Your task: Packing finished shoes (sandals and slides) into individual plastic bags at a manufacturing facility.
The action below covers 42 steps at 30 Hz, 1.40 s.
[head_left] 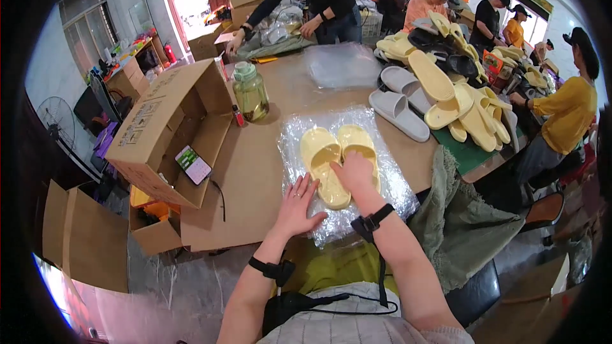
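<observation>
- While the head view looks down, the left hand (pixel 298 202) lies flat, fingers spread, on the clear plastic bag (pixel 389 181) just beside the pair of yellow slippers (pixel 338 156), gripping nothing.
- Resting on the heels of the pair, the right hand (pixel 354 171) presses down with fingers together, not clamped round them.
- Both slippers lie side by side, touching, in the middle of the bag on the brown table (pixel 255 165).
- To do this well, I judge the pair should stay aligned and the bag flat.
- Near the bag's lower border is the table edge; the open carton (pixel 162 127) and the phone (pixel 192 165) sit left, the jar (pixel 250 92) behind, the loose slipper pile (pixel 446 95) right.
</observation>
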Tool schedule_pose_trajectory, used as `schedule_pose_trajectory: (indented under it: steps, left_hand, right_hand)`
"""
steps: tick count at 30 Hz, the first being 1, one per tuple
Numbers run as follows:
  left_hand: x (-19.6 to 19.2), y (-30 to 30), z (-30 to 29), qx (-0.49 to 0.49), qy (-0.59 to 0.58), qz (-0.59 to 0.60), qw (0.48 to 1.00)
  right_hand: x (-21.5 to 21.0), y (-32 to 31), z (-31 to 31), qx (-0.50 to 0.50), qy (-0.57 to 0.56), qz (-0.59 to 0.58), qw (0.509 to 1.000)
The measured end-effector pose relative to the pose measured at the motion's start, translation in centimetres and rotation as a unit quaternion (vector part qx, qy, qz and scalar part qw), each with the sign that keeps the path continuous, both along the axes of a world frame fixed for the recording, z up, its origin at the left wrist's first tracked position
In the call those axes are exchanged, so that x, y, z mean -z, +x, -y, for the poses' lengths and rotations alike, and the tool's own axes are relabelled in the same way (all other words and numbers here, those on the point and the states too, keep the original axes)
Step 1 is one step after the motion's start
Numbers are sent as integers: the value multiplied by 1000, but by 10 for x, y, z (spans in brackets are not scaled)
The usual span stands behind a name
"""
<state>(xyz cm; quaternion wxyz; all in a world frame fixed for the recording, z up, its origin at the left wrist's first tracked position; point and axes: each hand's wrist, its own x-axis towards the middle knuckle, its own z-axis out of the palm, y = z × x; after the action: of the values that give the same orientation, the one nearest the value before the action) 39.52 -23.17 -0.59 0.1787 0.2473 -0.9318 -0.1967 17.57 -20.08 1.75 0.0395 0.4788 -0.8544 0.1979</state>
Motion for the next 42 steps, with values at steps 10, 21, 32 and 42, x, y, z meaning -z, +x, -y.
schedule_pose_trajectory:
  steps: [10, 21, 32, 42]
  left_hand:
    - [-4, -22, -9, -24, -31, 22, 999]
    - [-10, -13, -14, -42, -45, 87, 994]
    - [-3, -1, -8, -56, -51, 83, 994]
    - [-10, 2, -10, -64, -42, 105, 991]
  right_hand:
    - [21, -27, 11, -18, -109, 32, 993]
    - [5, -37, -91, 50, -127, 128, 982]
    - [74, -110, -266, 159, -764, 483, 397]
    - [174, -183, -299, 433, -625, 635, 134]
